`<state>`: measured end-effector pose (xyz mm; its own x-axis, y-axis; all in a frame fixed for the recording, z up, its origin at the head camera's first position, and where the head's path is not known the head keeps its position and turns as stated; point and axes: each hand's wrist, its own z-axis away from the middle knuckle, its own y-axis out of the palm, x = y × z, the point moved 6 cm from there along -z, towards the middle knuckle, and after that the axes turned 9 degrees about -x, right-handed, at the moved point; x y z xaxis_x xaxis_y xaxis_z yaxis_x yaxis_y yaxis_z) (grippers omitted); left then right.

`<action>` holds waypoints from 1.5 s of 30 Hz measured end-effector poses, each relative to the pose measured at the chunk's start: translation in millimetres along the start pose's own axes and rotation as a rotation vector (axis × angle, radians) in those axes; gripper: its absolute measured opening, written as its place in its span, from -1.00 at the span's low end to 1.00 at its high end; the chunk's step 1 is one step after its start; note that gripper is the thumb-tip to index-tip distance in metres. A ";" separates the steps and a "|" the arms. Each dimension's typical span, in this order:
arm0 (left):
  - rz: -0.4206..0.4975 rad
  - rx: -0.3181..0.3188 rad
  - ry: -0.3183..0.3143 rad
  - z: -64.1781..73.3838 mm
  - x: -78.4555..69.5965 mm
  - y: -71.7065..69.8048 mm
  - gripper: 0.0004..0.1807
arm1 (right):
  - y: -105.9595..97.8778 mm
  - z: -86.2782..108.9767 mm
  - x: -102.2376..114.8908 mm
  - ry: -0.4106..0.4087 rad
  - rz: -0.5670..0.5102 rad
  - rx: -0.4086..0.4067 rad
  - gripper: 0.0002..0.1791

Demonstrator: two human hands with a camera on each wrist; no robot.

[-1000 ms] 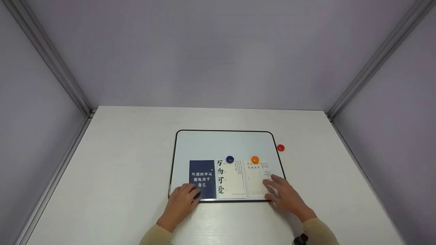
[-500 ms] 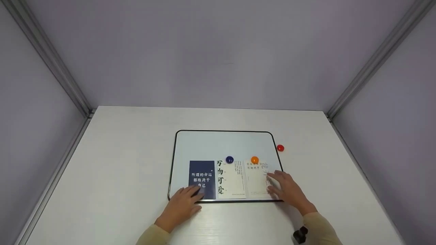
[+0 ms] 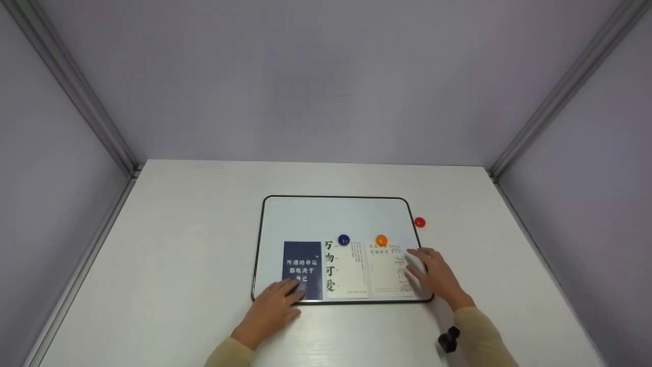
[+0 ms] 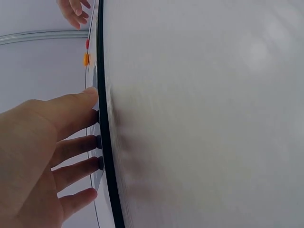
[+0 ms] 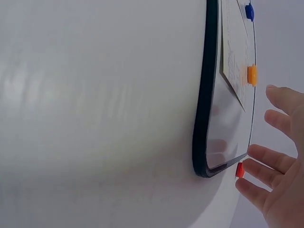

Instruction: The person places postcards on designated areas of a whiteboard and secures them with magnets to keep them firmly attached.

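Note:
A whiteboard (image 3: pixel 336 216) with a black rim lies flat on the table. Side by side along its near edge are a dark blue card (image 3: pixel 302 257), a cream card (image 3: pixel 349 278) with large black characters, and a pale card (image 3: pixel 384 278) with grey lettering. A blue round magnet (image 3: pixel 344 240) sits on the top of the middle card, and an orange magnet (image 3: pixel 381 240) on the pale one. My left hand (image 3: pixel 271 308) rests its extended fingertips on the blue card's lower left. My right hand (image 5: pixel 280 156), fingers spread and holding nothing, hovers over the board's right edge.
A red magnet (image 3: pixel 419 222) lies on the table just outside the board's right rim. Beside the right sleeve is a small black object (image 3: pixel 449 340), probably worn at the wrist. Grey walls (image 3: pixel 326 81) enclose the white table (image 3: pixel 178 244).
The right hand has drawn off the pale card, moving right and away from me, uncovering its grey lettering. The left hand has flattened and shifted slightly, still at the blue card.

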<state>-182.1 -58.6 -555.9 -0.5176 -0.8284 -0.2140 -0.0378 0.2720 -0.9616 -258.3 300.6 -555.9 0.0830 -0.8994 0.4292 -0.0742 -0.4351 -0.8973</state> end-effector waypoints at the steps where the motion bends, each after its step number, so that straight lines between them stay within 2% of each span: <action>1: 0.003 -0.002 -0.002 0.0 0.1 -0.2 -0.56 | -0.2 -1.9 -0.6 0.003 -0.004 -0.001 -0.49; 6: -0.004 -0.017 0.001 0.7 0.6 -0.9 -0.57 | -0.4 -11.9 -3.9 0.026 -0.007 -0.012 -0.50; 11: -0.009 -0.043 0.016 1.1 1.5 -1.3 -0.57 | -2.7 -22.5 -4.7 0.000 0.012 -0.051 -0.51; 15: 0.002 -0.055 0.015 1.2 2.8 -2.0 -0.58 | -5.1 -30.5 -6.7 -0.011 -0.010 -0.076 -0.52; 19: -0.004 -0.069 0.022 0.9 4.1 -2.2 -0.59 | -6.4 -38.9 -11.0 0.011 -0.044 -0.092 -0.54; 30: 0.013 -0.073 -0.003 -0.4 5.9 -2.0 -0.59 | -2.2 -59.1 -25.0 0.135 -0.084 -0.042 -0.50; 37: 0.061 -0.070 -0.022 0.1 3.8 -1.2 -0.60 | -3.2 -65.0 -34.1 0.213 -0.111 -0.051 -0.47; 42: 0.064 -0.063 -0.025 -0.5 1.7 -0.2 -0.60 | -4.8 -68.3 -42.6 0.282 -0.139 -0.031 -0.44; 45: 0.070 -0.061 -0.032 -0.1 2.0 -0.3 -0.60 | -4.9 -71.0 -43.7 0.289 -0.137 -0.003 -0.42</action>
<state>-183.2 -60.3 -556.0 -0.4931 -0.8215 -0.2865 -0.0549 0.3580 -0.9321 -332.1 339.0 -562.9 -0.1933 -0.8073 0.5577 -0.0847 -0.5525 -0.8292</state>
